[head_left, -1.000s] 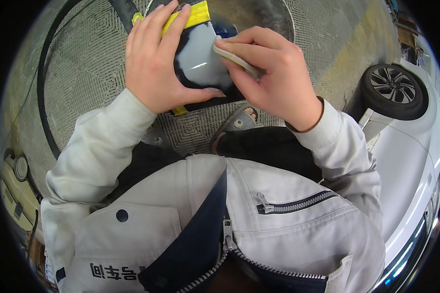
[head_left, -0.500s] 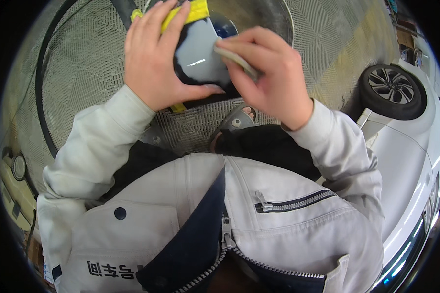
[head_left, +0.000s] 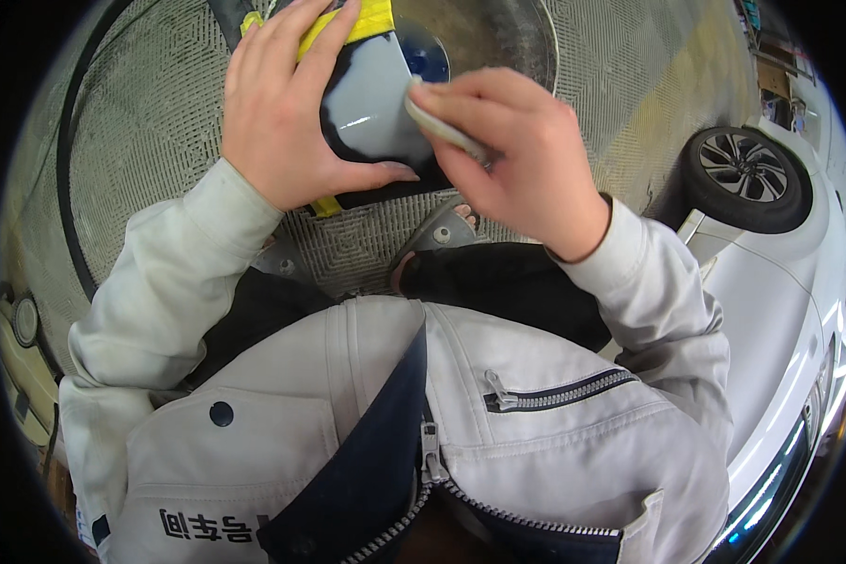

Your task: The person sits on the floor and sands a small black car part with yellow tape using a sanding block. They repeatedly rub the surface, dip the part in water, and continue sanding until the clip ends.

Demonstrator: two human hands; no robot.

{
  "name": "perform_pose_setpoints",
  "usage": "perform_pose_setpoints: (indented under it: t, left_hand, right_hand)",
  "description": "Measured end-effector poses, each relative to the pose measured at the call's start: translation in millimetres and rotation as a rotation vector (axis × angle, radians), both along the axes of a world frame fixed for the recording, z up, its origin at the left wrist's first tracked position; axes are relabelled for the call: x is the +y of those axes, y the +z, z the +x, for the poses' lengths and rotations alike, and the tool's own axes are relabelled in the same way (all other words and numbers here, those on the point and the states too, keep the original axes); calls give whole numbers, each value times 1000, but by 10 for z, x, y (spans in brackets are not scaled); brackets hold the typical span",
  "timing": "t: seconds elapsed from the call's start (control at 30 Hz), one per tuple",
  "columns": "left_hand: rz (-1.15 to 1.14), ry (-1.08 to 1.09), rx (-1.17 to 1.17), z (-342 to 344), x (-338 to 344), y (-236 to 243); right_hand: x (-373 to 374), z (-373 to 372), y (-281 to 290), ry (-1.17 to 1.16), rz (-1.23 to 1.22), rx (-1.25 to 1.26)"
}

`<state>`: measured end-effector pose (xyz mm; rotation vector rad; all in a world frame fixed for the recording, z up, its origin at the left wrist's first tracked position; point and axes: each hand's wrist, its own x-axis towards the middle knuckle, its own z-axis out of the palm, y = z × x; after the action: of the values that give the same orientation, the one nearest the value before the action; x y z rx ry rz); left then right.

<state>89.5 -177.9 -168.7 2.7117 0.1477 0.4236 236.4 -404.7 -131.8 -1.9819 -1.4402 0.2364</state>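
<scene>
In the head view, a dark panel (head_left: 362,108) with a grey, glossy patch is seen at the upper middle, in front of the person and beyond the feet. It is covered along its left side by the left hand (head_left: 277,132), which is spread wide, with the fingers laid across yellow tape (head_left: 374,17) at the top and the thumb stretched along the lower edge. A second yellow strip (head_left: 325,206) is seen below the wrist side of the panel. A thin, pale pad (head_left: 446,133) is pinched between the thumb and fingers of the right hand (head_left: 526,141), and its tip is held at the right edge of the grey patch; whether the surface is actually touched there cannot be told for certain. Behind the panel a round basin (head_left: 551,42) is partly hidden, and something dark blue (head_left: 429,58) is seen within its outline. The ribbed floor (head_left: 160,113) is crossed at the left by a curved black hose (head_left: 63,169). A grey sandal (head_left: 445,228) is shown under the panel, and at the right a white car (head_left: 771,273) is seen with its dark wheel (head_left: 744,169).
</scene>
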Motion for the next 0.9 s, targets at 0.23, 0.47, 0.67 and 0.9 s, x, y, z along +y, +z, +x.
perform_pose_setpoints:
  t: [0.23, 0.47, 0.67, 0.9]
  left_hand:
    - [-21, -18, -56, 3, -9, -17]
    - [-3, -7, 15, 25, -6, 33]
    - [-65, 6, 29, 10, -58, 124]
    - [-52, 8, 7, 54, -23, 107]
  right_hand:
    - [-396, 9, -44, 165, -68, -54]
    - [-703, 12, -76, 304, -150, -198]
    - [-746, 113, -2, 425, -229, -237]
    - [-686, 279, 47, 283, -118, -62]
